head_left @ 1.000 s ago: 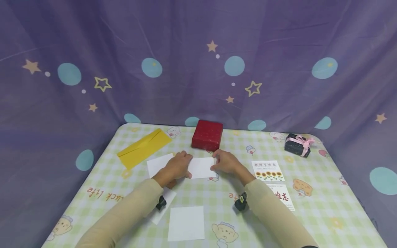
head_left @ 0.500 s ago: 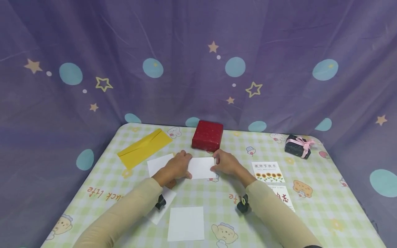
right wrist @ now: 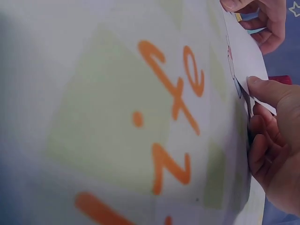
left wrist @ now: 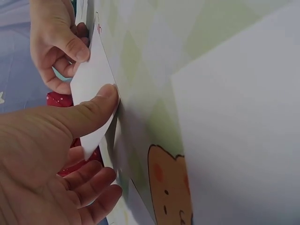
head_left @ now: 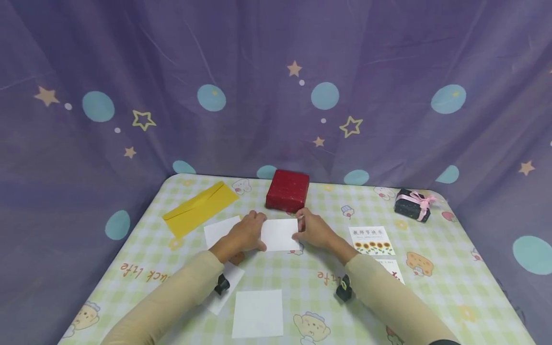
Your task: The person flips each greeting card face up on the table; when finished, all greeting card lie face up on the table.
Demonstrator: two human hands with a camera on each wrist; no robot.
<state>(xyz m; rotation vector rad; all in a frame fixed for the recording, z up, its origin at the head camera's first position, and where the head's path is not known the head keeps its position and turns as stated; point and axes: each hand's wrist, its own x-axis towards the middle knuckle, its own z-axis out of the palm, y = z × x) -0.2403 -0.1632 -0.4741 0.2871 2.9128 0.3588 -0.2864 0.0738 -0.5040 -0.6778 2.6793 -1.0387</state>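
A blank white card (head_left: 279, 235) is held between the two hands over the middle of the table. My left hand (head_left: 246, 235) pinches its left end, thumb on the near face in the left wrist view. On the opposite end, my right hand (head_left: 316, 229) pinches the card with its thumb (right wrist: 267, 90) on top and the other fingers underneath. Just beyond the hands sits a red box (head_left: 287, 190). Another white card (head_left: 221, 231) lies partly under the left hand, and a white slip (head_left: 224, 290) is partly covered by the left wrist.
A yellow envelope (head_left: 200, 208) lies at the back left. A square white card (head_left: 258, 314) is near the front. Two printed cards lie right, one with sunflowers (head_left: 372, 240), the other partly under the right sleeve. A dark ribboned box (head_left: 411, 205) stands at the back right.
Both hands keep their hold on the white card in nearly the same spot. The right forearm has shifted slightly, covering more of the lower printed card. The head view has tilted a little.
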